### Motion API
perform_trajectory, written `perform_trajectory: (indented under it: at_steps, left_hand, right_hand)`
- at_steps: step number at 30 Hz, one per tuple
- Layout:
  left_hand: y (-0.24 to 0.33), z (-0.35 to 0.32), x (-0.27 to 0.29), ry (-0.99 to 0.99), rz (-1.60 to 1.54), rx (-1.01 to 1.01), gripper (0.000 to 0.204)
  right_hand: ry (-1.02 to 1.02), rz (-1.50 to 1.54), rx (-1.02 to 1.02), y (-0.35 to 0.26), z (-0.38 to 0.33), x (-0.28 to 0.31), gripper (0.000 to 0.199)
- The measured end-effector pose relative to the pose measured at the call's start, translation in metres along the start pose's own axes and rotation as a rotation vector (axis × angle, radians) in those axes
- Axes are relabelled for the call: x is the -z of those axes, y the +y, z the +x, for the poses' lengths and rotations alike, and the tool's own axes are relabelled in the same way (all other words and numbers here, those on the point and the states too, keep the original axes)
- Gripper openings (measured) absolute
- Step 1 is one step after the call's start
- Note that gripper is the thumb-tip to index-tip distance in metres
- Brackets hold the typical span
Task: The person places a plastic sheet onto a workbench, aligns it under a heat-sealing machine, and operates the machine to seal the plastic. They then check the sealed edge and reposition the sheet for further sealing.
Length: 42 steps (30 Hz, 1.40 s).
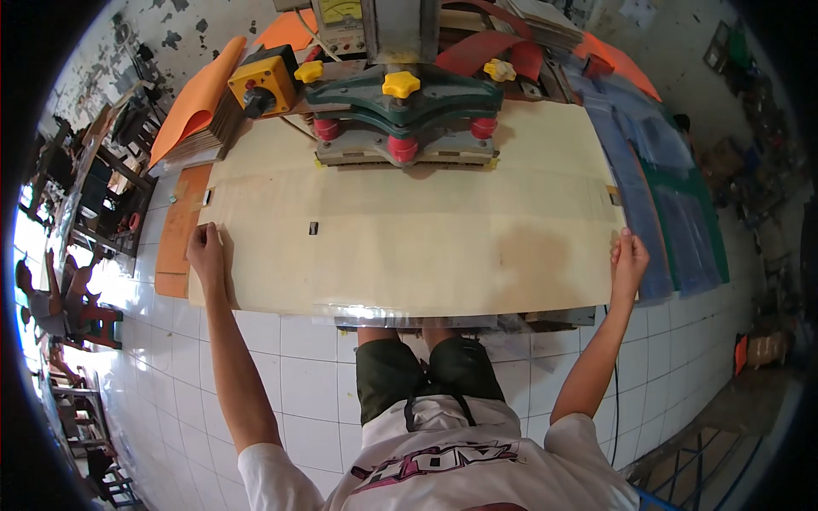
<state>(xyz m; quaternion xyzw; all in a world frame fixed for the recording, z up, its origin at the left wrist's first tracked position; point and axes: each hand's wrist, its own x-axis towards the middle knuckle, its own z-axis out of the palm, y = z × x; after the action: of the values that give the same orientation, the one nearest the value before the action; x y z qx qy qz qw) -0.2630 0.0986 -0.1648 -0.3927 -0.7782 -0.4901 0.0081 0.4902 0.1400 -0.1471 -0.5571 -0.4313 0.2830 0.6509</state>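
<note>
Along the front edge of the desk (pixel 256 187), clear plastic film (pixel 366 317) shows, while the left hand (pixel 205 248) and right hand (pixel 629 255) pinch narrowly by the side edges, what they hold unclear; even, level tension should best limit creases.

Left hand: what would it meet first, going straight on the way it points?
Probably the leftmost dark tab at the edge of the pale sheet; depth is unclear, so the hand might pass above.

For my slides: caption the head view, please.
Left hand and right hand at opposite sides of a wide cream board.
</note>
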Motion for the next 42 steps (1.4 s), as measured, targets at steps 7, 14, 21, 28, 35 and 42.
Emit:
perform_trajectory:
  at_steps: [7, 14, 21, 28, 35, 42]
  left_hand:
    - [-0.001, 0.000, 0.001, 0.001, -0.026, 0.005, 0.030]
    - [0.006, -0.002, 0.002, 0.007, 0.012, 0.023, 0.031]
    - [0.007, -0.002, 0.003, 0.016, 0.018, 0.011, 0.031]
    - [0.006, -0.001, 0.002, 0.026, 0.038, 0.002, 0.030]
    - [0.002, -0.003, 0.000, 0.012, -0.082, -0.013, 0.030]
    - [0.010, -0.006, 0.001, 0.020, -0.063, 0.000, 0.029]
  right_hand:
    - [-0.005, -0.011, -0.035, 0.001, 0.000, 0.002, 0.038]
    - [0.010, -0.004, -0.032, 0.000, 0.000, 0.001, 0.035]
    - [0.017, -0.009, -0.028, 0.002, 0.000, 0.001, 0.034]
    - [0.015, 0.001, -0.018, 0.000, -0.001, 0.001, 0.035]
    - [-0.024, -0.051, -0.009, 0.003, 0.000, 0.007, 0.033]
    - [-0.009, -0.417, 0.092, -0.018, -0.005, -0.015, 0.028]
